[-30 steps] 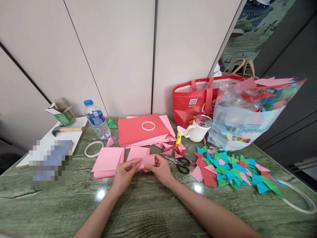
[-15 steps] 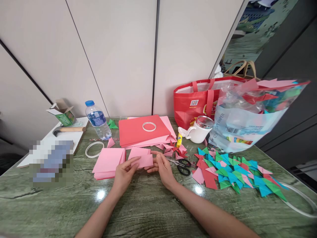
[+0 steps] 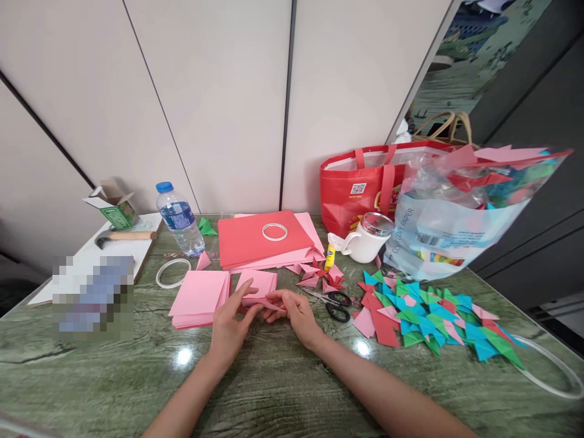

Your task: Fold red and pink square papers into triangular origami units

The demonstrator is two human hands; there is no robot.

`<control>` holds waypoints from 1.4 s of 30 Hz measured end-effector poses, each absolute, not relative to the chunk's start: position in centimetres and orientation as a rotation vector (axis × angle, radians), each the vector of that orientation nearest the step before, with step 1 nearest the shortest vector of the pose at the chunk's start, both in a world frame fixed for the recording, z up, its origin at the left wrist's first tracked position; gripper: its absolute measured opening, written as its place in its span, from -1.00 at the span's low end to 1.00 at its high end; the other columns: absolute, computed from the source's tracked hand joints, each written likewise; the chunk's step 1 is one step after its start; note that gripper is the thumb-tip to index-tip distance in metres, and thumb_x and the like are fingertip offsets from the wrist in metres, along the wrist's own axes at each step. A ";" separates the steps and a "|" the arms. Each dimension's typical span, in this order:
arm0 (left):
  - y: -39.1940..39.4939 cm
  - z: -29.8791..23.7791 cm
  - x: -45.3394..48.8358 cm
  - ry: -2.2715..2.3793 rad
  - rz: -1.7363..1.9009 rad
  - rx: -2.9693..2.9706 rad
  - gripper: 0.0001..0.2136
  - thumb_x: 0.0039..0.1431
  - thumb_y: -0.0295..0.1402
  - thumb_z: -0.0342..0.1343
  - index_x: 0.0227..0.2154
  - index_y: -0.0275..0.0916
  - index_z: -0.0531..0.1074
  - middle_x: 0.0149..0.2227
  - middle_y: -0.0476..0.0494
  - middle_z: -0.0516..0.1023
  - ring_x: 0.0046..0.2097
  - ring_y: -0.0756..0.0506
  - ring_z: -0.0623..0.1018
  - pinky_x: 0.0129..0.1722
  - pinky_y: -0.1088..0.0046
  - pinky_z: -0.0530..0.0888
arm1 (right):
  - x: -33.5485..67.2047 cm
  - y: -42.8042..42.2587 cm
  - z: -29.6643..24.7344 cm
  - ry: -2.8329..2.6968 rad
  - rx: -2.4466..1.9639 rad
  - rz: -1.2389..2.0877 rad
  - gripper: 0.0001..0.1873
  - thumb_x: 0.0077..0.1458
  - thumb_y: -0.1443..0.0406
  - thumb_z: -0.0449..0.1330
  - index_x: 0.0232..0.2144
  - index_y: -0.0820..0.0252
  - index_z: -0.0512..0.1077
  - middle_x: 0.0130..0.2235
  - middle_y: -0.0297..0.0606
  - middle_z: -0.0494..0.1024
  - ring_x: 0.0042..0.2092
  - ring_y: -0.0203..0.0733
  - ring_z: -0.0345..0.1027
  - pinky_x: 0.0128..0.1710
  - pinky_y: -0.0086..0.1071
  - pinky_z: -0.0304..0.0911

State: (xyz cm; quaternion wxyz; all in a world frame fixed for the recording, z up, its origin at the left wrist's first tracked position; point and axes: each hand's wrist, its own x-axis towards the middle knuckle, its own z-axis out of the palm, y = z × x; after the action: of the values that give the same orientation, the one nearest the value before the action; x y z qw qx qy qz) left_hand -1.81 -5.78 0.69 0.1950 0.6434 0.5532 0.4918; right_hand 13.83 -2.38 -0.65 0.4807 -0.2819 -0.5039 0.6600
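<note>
Between my hands is a small piece of pink paper (image 3: 263, 302), tilted so that it shows nearly edge-on. My left hand (image 3: 232, 319) pinches its left end between thumb and fingers. At the other end, my right hand (image 3: 294, 313) has its fingers and thumb closed on the paper, partly hiding it. Just behind lies a small stack of pink paper (image 3: 258, 281). To the left sits a larger stack of pink squares (image 3: 199, 295). Black-handled scissors (image 3: 335, 304) rest to the right of my right hand.
Red and pink sheets (image 3: 260, 243) carry a tape roll (image 3: 274, 232). Folded coloured pieces (image 3: 424, 310) are heaped at right, near a white mug (image 3: 367, 240), a glue stick (image 3: 330, 257) and a plastic bag (image 3: 438, 225). At left are a water bottle (image 3: 180, 222) and a hammer (image 3: 125, 236).
The pink paper has turned from facing me to nearly edge-on. My right hand has curled further over its right end, and the left fingers have lifted and shifted.
</note>
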 end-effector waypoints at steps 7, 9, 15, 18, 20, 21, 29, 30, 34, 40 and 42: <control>-5.6 1.0 -1.4 1.472 1.387 1.690 -0.60 0.05 -0.24 0.13 -0.01 -0.11 0.32 -0.07 -0.18 0.45 -0.17 -0.10 0.52 -0.23 0.34 0.51 | 14.1 -2.4 -1.0 -1.410 -0.731 1.427 -0.55 0.14 0.02 -0.03 -0.29 0.20 0.50 -0.35 -0.19 0.57 -0.41 -0.20 0.45 -0.38 -0.33 0.38; -5.6 0.8 -1.4 1.459 1.393 1.672 -0.60 0.06 -0.24 0.12 0.00 -0.11 0.31 -0.04 -0.19 0.43 -0.10 -0.13 0.49 -0.16 0.30 0.48 | 14.3 -2.3 -0.9 -1.483 -0.774 1.318 -0.55 0.16 0.04 -0.04 -0.32 0.20 0.52 -0.34 -0.19 0.57 -0.33 -0.17 0.45 -0.29 -0.32 0.36; -5.5 0.6 -1.4 1.516 1.378 1.711 -0.53 0.05 -0.28 0.12 0.06 -0.08 0.22 0.07 -0.21 0.33 0.04 -0.18 0.39 -0.06 0.23 0.42 | 14.4 -2.5 -0.4 -1.522 -0.730 1.314 -0.56 0.07 0.01 0.06 -0.17 0.18 0.45 -0.19 -0.14 0.55 -0.16 -0.10 0.42 -0.17 -0.28 0.33; -5.8 1.0 -1.1 1.473 1.393 1.681 -0.48 0.05 -0.30 0.12 0.10 -0.06 0.16 0.10 -0.23 0.27 0.04 -0.18 0.39 -0.10 0.26 0.44 | 14.2 -2.9 -0.4 -1.464 -0.717 1.442 -0.54 -0.05 0.07 0.21 -0.10 0.14 0.38 -0.12 -0.14 0.51 -0.16 -0.08 0.42 -0.27 -0.30 0.37; -5.9 1.2 -0.8 1.400 1.432 1.630 -0.47 0.07 -0.32 0.11 0.12 -0.04 0.11 0.12 -0.24 0.22 0.02 -0.15 0.40 -0.13 0.29 0.47 | 14.0 -3.0 -0.5 -1.438 -0.751 1.470 -0.58 -0.05 0.12 0.22 -0.12 0.13 0.38 -0.12 -0.14 0.51 -0.20 -0.10 0.43 -0.31 -0.31 0.38; -6.0 1.2 -0.7 1.358 1.456 1.601 -0.46 0.08 -0.33 0.11 0.12 -0.03 0.09 0.13 -0.24 0.18 0.01 -0.14 0.40 -0.13 0.30 0.47 | 14.0 -3.1 -0.5 -1.428 -0.765 1.471 -0.61 -0.03 0.13 0.21 -0.13 0.13 0.38 -0.13 -0.15 0.51 -0.22 -0.11 0.43 -0.31 -0.31 0.38; -6.2 1.1 -0.5 1.384 1.480 1.673 -0.52 0.16 -0.36 0.00 0.15 -0.04 0.11 0.26 -0.20 0.05 0.24 -0.19 0.12 0.02 0.29 0.36 | 14.2 -2.7 -0.6 -1.306 -0.918 1.221 -0.71 0.12 0.12 0.03 -0.20 0.15 0.37 -0.18 -0.18 0.46 -0.23 -0.15 0.35 -0.35 -0.36 0.33; -6.2 1.1 -0.6 1.408 1.460 1.718 -0.56 0.17 -0.36 -0.01 0.12 -0.06 0.17 0.25 -0.19 0.09 0.25 -0.18 0.11 0.04 0.26 0.34 | 14.2 -2.6 -0.7 -1.264 -0.949 1.221 -0.71 0.12 0.11 0.01 -0.22 0.15 0.35 -0.22 -0.19 0.44 -0.29 -0.17 0.34 -0.42 -0.38 0.32; -6.1 1.4 -0.7 1.376 1.323 1.826 -0.73 0.17 -0.37 -0.03 -0.10 -0.14 0.45 0.03 -0.18 0.45 0.11 -0.16 0.37 0.06 0.20 0.31 | 14.1 -2.4 -1.0 -1.164 -1.004 1.215 -0.72 0.12 0.11 0.01 -0.20 0.13 0.26 -0.41 -0.33 0.37 -0.50 -0.27 0.20 -0.56 -0.44 0.17; -5.7 1.4 -1.1 1.404 1.298 1.616 -0.74 0.12 -0.37 -0.01 -0.17 -0.19 0.50 -0.12 -0.16 0.56 -0.04 -0.15 0.49 0.00 0.24 0.38 | 14.2 -2.3 -1.2 -1.263 -0.965 1.143 -0.83 0.08 0.23 0.03 -0.39 0.15 0.39 -0.44 -0.32 0.37 -0.45 -0.27 0.21 -0.51 -0.46 0.17; -5.5 1.3 -1.3 1.392 1.286 1.530 -0.73 0.10 -0.39 -0.01 -0.17 -0.20 0.50 -0.09 -0.15 0.55 -0.01 -0.14 0.47 0.03 0.24 0.35 | 14.3 -2.3 -1.1 -1.324 -0.943 1.158 -0.78 0.06 0.29 0.02 -0.47 0.16 0.45 -0.40 -0.28 0.41 -0.38 -0.23 0.26 -0.47 -0.44 0.23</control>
State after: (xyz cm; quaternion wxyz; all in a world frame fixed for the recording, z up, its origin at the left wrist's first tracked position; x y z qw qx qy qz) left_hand -1.33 -5.51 1.29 0.3458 0.5894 0.5364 0.4953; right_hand 14.33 -2.28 -1.06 0.5419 -0.3971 -0.5575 0.4876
